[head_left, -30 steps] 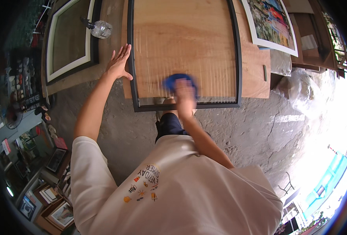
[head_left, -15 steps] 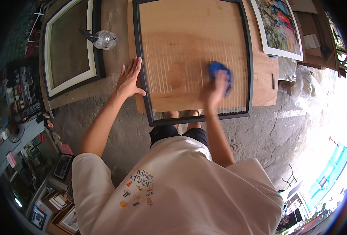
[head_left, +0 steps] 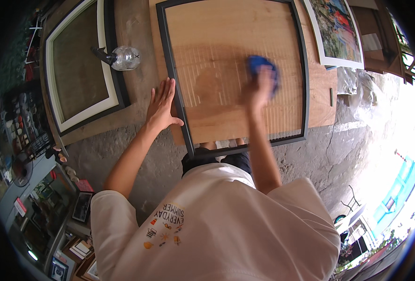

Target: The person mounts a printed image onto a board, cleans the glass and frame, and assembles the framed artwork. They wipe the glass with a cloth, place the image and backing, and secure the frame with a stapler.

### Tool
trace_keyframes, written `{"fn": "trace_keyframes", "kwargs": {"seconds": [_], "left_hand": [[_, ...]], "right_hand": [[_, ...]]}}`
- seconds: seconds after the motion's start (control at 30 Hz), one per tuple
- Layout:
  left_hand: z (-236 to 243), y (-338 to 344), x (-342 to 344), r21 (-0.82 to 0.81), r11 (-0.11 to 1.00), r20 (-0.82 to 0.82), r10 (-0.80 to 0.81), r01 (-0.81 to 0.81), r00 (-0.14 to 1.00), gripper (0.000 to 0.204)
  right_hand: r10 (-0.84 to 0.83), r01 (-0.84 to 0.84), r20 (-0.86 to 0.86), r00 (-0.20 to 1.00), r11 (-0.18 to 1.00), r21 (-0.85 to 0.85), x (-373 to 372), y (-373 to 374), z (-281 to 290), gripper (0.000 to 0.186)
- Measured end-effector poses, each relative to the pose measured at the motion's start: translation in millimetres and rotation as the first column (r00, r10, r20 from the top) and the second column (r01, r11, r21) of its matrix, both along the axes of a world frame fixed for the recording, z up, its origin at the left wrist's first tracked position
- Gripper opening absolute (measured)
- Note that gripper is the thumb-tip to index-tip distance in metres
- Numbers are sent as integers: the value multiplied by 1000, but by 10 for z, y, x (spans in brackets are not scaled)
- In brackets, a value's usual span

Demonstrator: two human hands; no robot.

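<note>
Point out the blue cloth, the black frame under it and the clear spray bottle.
Blue cloth (head_left: 261,61): head view, on its upper part, above the fingers.
Black frame (head_left: 304,79): head view, on its right bar.
Clear spray bottle (head_left: 126,58): head view, on its transparent body.

The right fingers (head_left: 265,77) and blue cloth (head_left: 255,62) blur.

Head cam = L of my pair, wide fisheye, facing steeply dn. My shirt (head_left: 231,225) is v. close to lens, black frame (head_left: 305,84) a bit farther but near; view runs well past frame both sides.
</note>
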State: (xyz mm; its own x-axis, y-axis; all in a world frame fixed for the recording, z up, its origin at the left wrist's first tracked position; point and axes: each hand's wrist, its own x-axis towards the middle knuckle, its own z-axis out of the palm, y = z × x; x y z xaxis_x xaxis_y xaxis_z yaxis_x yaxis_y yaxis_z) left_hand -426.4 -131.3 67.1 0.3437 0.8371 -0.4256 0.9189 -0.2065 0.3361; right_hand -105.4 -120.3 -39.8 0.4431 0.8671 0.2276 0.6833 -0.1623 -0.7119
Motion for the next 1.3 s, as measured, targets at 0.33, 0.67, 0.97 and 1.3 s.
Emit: {"fn": "trace_keyframes", "kwargs": {"seconds": [0.33,0.67,0.97,1.3], "left_hand": [[30,-20,-16,-48,998,13,32,-32,999,154],[57,-18,1,-52,997,-10,48,-48,999,153],[47,34,37,-46,998,37,35,-34,999,153],[85,86,35,-97,995,50,31,-26,998,149]], "right_hand": [[52,-43,180,982,998,-49,1076,871,283,38],[786,-747,270,557,615,-250,-686,782,437,48],[254,-268,107,961,952,148,-383,1330,-204,45],[42,-40,48,998,999,-34,1026,2170,-191,38]]}}
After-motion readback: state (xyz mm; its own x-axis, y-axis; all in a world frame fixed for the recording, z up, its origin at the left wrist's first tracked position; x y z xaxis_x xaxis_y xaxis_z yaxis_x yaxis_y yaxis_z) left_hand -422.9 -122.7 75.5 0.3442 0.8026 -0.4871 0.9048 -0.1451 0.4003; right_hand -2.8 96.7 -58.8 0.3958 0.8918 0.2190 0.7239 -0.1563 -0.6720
